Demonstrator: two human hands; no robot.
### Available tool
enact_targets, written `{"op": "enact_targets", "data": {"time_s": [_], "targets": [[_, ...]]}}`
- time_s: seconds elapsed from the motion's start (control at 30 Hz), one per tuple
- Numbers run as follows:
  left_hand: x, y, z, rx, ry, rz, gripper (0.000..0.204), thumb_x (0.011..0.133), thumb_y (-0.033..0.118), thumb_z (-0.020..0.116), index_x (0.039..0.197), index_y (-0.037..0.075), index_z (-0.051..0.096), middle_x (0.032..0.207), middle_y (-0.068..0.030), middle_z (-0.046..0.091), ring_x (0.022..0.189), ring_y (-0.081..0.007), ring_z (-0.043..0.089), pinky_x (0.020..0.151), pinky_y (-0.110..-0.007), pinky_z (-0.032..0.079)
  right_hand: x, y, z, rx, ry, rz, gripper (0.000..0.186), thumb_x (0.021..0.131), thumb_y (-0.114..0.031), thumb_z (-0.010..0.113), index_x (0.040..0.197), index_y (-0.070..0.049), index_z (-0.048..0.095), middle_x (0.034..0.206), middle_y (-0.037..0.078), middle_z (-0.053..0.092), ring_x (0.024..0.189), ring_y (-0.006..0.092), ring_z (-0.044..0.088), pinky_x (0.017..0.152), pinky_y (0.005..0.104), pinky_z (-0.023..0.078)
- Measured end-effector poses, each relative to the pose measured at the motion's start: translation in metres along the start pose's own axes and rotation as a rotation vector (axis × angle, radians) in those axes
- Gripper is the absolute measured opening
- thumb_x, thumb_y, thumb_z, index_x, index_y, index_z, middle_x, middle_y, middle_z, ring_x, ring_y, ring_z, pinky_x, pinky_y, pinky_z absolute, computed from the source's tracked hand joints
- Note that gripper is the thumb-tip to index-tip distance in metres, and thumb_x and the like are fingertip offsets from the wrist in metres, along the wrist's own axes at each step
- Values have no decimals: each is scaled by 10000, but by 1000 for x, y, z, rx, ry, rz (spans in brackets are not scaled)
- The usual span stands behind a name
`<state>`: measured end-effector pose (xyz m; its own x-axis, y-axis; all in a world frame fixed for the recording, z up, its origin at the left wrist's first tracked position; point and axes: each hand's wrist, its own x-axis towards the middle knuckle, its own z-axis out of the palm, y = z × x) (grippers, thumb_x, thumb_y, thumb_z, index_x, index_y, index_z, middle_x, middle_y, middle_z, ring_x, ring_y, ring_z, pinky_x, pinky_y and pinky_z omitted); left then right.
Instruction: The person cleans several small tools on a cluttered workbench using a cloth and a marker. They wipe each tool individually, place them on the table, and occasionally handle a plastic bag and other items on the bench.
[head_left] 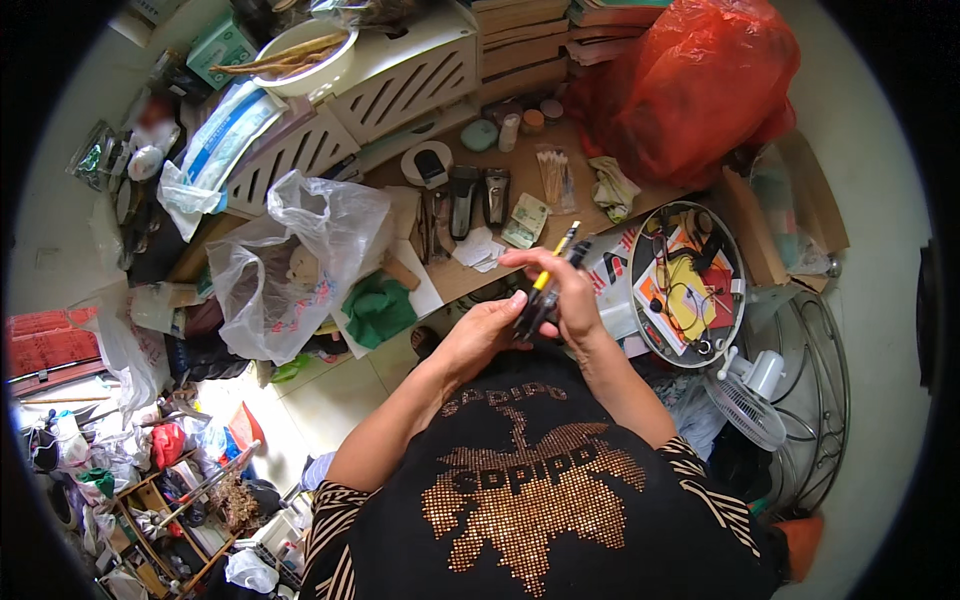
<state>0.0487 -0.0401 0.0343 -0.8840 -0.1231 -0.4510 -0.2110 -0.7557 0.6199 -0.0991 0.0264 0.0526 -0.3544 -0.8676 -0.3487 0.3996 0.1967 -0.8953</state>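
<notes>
In front of my chest, both hands are together around a small bunch of pens. My right hand (pixel 572 298) is closed on the bunch, its index finger reaching left across the top. A yellow pen (pixel 544 278) and several dark pens (pixel 528 320) stick out of it, tilted up to the right. My left hand (pixel 482 332) is closed against the lower left of the bunch, thumb pressed to it. Just beyond the hands, on the wooden desk, lie white paper scraps (pixel 480 249), a banknote bundle (pixel 525 221) and two electric shavers (pixel 464 200).
At the right, a round tin (pixel 741 262) holds papers, glasses and small items. A red plastic bag (pixel 690 90) and a cardboard box (pixel 757 225) stand behind it. To the left sit a clear plastic bag (pixel 250 290) and a green cloth (pixel 380 311). A white fan (pixel 748 405) stands lower right.
</notes>
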Motion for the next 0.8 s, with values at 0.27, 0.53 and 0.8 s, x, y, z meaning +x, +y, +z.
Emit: {"op": "enact_targets", "data": {"time_s": [0.27, 0.53, 0.8], "targets": [[20, 9, 10, -204, -88, 119, 293, 998, 312, 434, 1070, 35, 500, 784, -75, 601, 683, -178, 594, 688, -304, 487, 26, 28, -18, 433, -318, 102, 655, 946, -561, 386, 1357, -51, 403, 1243, 184, 533, 993, 231, 598, 854, 338, 497], [7, 30, 34, -360, 72, 137, 370, 986, 275, 466, 1265, 33, 445, 881, -107, 637, 741, -187, 658, 653, -289, 549, 107, 61, -174, -965, 686, -524, 569, 756, -196, 732, 1269, -66, 524, 1239, 166, 535, 1143, 302, 506, 963, 372, 404], [16, 26, 38, -372, 149, 202, 368, 988, 297, 458, 1241, 32, 436, 846, -95, 626, 744, -194, 659, 632, -293, 558, 154, 62, -251, -759, 709, -215, 261, 824, -238, 678, 996, -43, 653, 1076, 133, 631, 954, 299, 571, 866, 331, 430]]}}
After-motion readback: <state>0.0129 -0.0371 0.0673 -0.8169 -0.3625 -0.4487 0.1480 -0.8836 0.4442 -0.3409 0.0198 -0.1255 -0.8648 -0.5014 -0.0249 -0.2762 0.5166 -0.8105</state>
